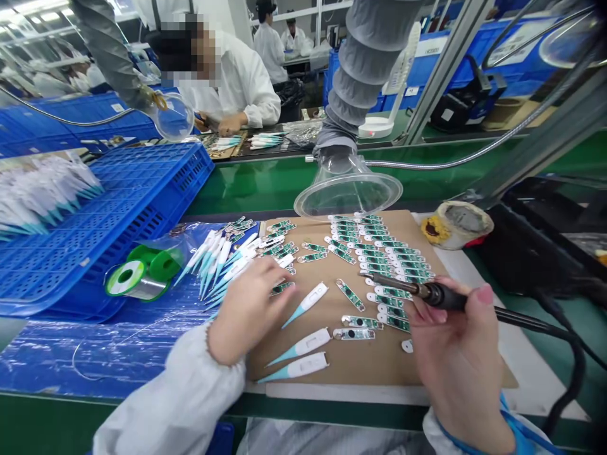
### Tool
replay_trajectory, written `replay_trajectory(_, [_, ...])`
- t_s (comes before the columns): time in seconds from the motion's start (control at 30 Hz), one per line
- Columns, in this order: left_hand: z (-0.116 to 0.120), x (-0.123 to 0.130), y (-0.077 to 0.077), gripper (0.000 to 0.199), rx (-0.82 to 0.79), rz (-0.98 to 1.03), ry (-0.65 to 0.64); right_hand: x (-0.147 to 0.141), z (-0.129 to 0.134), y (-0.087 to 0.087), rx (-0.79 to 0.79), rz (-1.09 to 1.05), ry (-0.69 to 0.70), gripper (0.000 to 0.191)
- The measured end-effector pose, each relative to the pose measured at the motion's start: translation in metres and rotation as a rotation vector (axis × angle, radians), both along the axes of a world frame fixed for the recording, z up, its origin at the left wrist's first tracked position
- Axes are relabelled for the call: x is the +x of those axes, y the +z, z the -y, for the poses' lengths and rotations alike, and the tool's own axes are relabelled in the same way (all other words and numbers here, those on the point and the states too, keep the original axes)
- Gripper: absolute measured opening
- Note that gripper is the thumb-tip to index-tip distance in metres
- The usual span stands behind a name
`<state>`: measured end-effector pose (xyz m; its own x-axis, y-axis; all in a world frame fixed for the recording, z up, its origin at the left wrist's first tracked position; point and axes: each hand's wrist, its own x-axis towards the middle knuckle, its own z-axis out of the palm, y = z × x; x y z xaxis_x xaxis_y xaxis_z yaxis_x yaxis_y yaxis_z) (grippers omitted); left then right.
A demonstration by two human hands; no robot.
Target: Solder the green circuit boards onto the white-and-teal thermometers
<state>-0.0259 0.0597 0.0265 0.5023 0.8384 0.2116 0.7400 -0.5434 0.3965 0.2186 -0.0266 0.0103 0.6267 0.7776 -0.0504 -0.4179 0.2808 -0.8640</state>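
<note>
My right hand (pixel 458 354) grips a soldering iron (pixel 443 296) by its dark handle, palm turned up. Its metal tip points left over rows of small green circuit boards with white discs (pixel 396 292). Slightly blurred, my left hand (pixel 249 309) is over the left part of the cardboard, thumb and fingers apart. A circuit board (pixel 282 289) shows by its fingertips. Close to that hand is a heap of white and light-blue digital thermometer casings (pixel 213 259). Several more casings, one of them a thermometer casing (pixel 306 303), lie between my hands, beside loose boards (pixel 351 295).
A clear fume hood (pixel 348 193) hangs over the cardboard sheet (pixel 303 354). Blue crates (pixel 142 189) and a solder wire spool (pixel 137 281) are left. A round holder with yellow sponge (pixel 458 224) stands right. The iron's cable (pixel 535 322) trails right. A co-worker (pixel 222 82) sits opposite.
</note>
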Motion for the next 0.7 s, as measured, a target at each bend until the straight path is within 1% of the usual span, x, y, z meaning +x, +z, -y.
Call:
replay_trajectory(0.03, [0.009,0.015,-0.007,0.014,-0.020,-0.003,-0.037,-0.001,0.001,0.001,0.017,0.020,0.000,0.036])
replay_trajectory(0.1, [0.019,0.038,-0.020,0.019,-0.046,0.000,-0.077,-0.003,0.003,0.003,0.061,0.086,0.007,0.038])
replay_trajectory(0.17, [0.019,0.049,-0.029,0.020,-0.070,0.019,-0.098,-0.003,0.007,0.002,0.090,0.162,0.026,0.032])
replay_trajectory(0.23, [0.016,0.051,-0.029,0.021,-0.100,0.057,-0.139,-0.003,0.010,0.000,0.049,0.239,0.045,0.024])
replay_trajectory(0.3, [0.014,0.048,-0.019,0.023,-0.129,0.103,-0.200,-0.002,0.012,-0.005,-0.042,0.314,0.061,0.024])
replay_trajectory(0.4, [0.019,0.043,0.009,0.021,-0.168,0.223,-0.286,-0.007,0.013,-0.010,-0.154,0.406,0.142,0.035])
replay_trajectory(0.47, [0.025,0.042,0.030,0.019,-0.202,0.330,-0.335,-0.015,0.011,-0.010,-0.144,0.391,0.234,0.039])
replay_trajectory(0.53, [0.030,0.043,0.045,0.019,-0.219,0.392,-0.362,-0.024,0.008,-0.011,-0.096,0.310,0.353,0.039])
replay_trajectory(0.6, [0.031,0.043,0.053,0.021,-0.201,0.408,-0.351,-0.032,0.008,-0.012,-0.060,0.223,0.455,0.037])
replay_trajectory(0.7, [0.029,0.041,0.052,0.019,-0.138,0.432,-0.281,-0.036,0.011,-0.011,-0.069,0.158,0.559,0.035])
